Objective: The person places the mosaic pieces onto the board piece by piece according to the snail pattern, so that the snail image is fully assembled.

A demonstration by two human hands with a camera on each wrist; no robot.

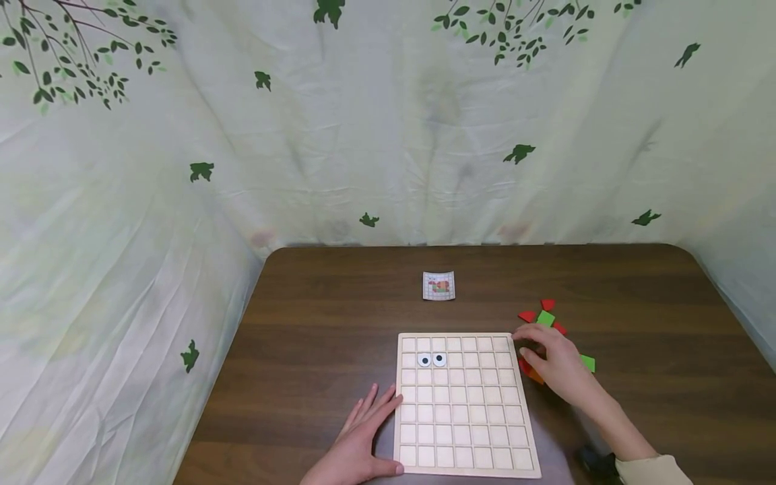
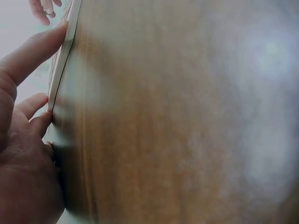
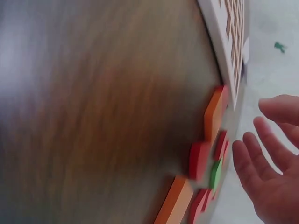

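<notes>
A pale wooden grid board (image 1: pixel 463 436) lies flat, with two eye tiles (image 1: pixel 439 359) side by side in its upper left cells. My left hand (image 1: pixel 358 444) is at the board's left side; its fairly straight fingers and thumb touch the edge, also seen in the left wrist view. By the board's upper right corner, my right hand (image 1: pixel 558 364) hovers above coloured pieces. Its fingers are spread and hold nothing in the right wrist view, where an orange piece (image 3: pixel 213 116), a red piece (image 3: pixel 199 161) and a green piece (image 3: pixel 216 175) lie below. The hand partly hides this pile in the head view.
A small picture card (image 1: pixel 438 286) lies beyond the board on the brown wooden table (image 1: pixel 303 364). A dark object (image 1: pixel 597 465) is near the right forearm. Leaf-printed cloth (image 1: pixel 400 135) hangs behind the table and along its sides.
</notes>
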